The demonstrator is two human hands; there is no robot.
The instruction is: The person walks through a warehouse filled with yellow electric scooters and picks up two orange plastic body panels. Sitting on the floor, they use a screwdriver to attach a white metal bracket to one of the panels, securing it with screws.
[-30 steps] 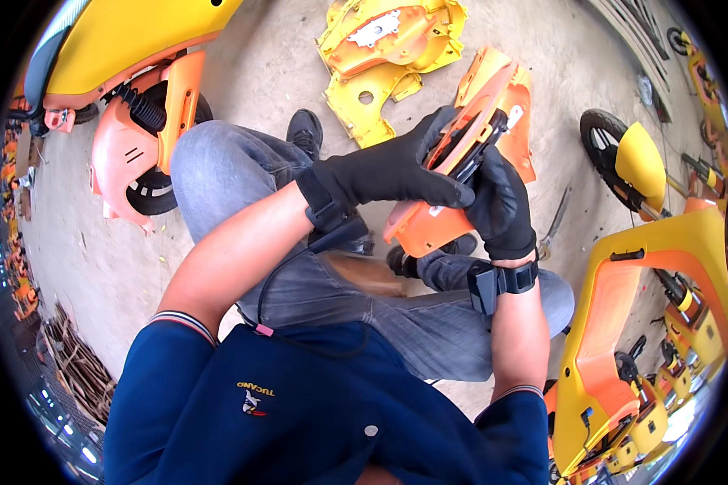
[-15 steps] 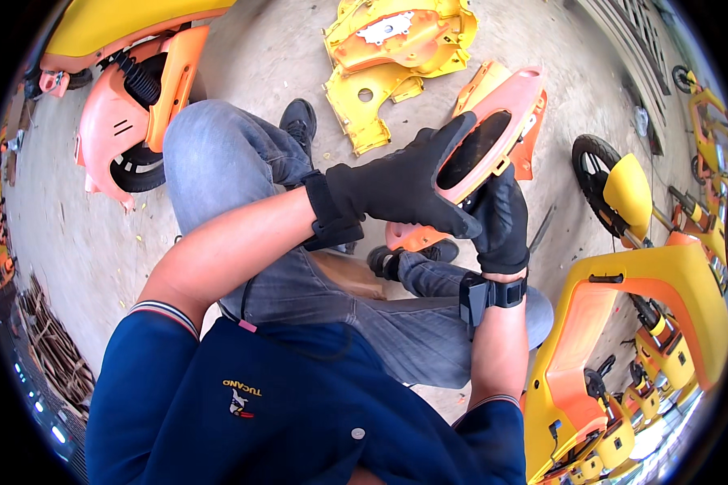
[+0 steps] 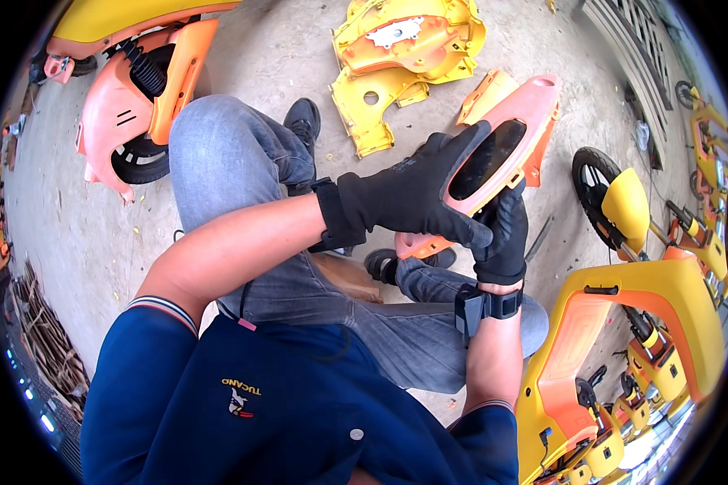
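Note:
A salmon-orange scooter cover (image 3: 534, 105) with a glossy dark oval panel (image 3: 487, 160) is held up in front of my knees. My left hand (image 3: 416, 194), in a black glove, grips its left and near edge, with the thumb stretched along the lower rim. From below, my right hand (image 3: 501, 234), also gloved, clasps the near end around a small yellow tab (image 3: 518, 178). Part of its fingers is hidden behind the cover. Another piece of orange-pink plastic (image 3: 419, 245) shows under my left hand.
Yellow body panels (image 3: 372, 97) lie on the concrete beyond my feet. At the left stands a pink-orange scooter wheel housing (image 3: 113, 117). A yellow scooter frame (image 3: 542, 396) rises close at my right, with a wheel (image 3: 594, 186) beyond it. Sticks (image 3: 48, 339) are piled far left.
The cover has tilted slightly, so its dark oval now faces me more fully. Both hands keep their hold, and my left hand has shifted a little to the right.

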